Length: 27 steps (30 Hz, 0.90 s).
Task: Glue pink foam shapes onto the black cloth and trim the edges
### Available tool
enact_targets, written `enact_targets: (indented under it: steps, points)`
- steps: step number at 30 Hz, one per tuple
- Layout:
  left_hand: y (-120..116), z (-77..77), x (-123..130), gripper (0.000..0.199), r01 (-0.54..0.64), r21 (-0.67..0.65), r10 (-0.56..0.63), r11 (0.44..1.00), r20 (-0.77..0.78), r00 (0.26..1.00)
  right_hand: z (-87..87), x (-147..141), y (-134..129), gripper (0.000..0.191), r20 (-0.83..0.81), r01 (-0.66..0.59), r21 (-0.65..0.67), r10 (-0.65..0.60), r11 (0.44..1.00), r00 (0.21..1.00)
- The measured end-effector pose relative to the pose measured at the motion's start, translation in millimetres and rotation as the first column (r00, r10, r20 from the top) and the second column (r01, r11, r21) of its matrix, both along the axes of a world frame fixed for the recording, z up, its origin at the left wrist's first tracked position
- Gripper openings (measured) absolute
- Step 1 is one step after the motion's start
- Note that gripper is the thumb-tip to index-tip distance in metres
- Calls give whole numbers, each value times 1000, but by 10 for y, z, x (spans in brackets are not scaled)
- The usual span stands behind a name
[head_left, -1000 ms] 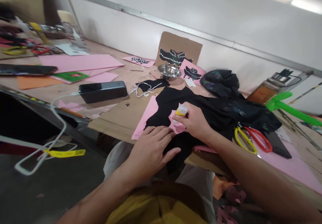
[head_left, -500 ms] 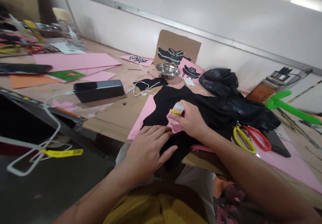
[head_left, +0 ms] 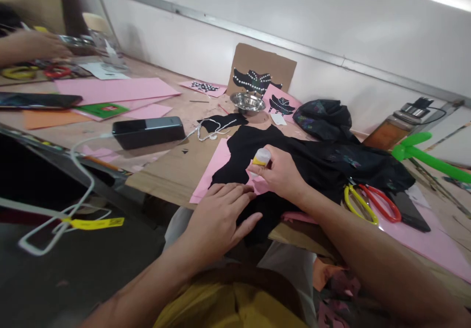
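Note:
My right hand (head_left: 281, 171) is closed around a white glue stick (head_left: 262, 157) with a yellow band, tilted over a small pink paper piece (head_left: 260, 185). Its lower end is hidden by my fingers. My left hand (head_left: 222, 215) lies flat at the near edge, fingers stretched out and touching the work beside the pink piece. Black cloth (head_left: 239, 153) spreads around and under both hands, on top of a pink sheet (head_left: 206, 180). Its far right part carries a faint coloured pattern.
Yellow-handled scissors (head_left: 362, 205) and red-handled scissors (head_left: 384, 205) lie right of my forearm. Behind the cloth stand a metal bowl (head_left: 247, 103) and a beaded black cutout (head_left: 253, 80) on cardboard. A black power bank (head_left: 149, 132) is left; another person's hand (head_left: 40, 45) reaches in far left.
Another person's hand has come into view at the far left. My hands keep nearly the same pose on the work, and the whole view has shifted slightly.

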State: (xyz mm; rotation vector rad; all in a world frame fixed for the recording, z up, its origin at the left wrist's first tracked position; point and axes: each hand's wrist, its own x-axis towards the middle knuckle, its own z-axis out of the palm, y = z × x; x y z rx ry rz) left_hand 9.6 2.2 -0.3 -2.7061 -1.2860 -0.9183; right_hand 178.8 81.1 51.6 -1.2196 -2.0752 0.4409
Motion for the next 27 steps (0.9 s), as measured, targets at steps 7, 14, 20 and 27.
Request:
enact_targets:
  steps: [7, 14, 20, 27]
  points:
    - [9, -9, -7, 33, 2, 2, -2, 1000, 4, 1000, -8, 18, 0, 34, -29, -7, -7, 7, 1000, 1000]
    - [2, 1, 0, 33, 2, 6, -2, 1000, 12, 1000, 2, 25, -2, 33, -30, 7, -4, -7, 1000, 1000]
    - [5, -8, 1, 33, 3, -2, -3, 1000, 10, 1000, 3, 10, 3, 33, -58, 0, -6, 0, 1000, 998]
    - [6, 5, 6, 33, 4, -15, -3, 1000, 9, 1000, -12, -4, 23, 32, -41, 1, 5, -1, 1000, 999]
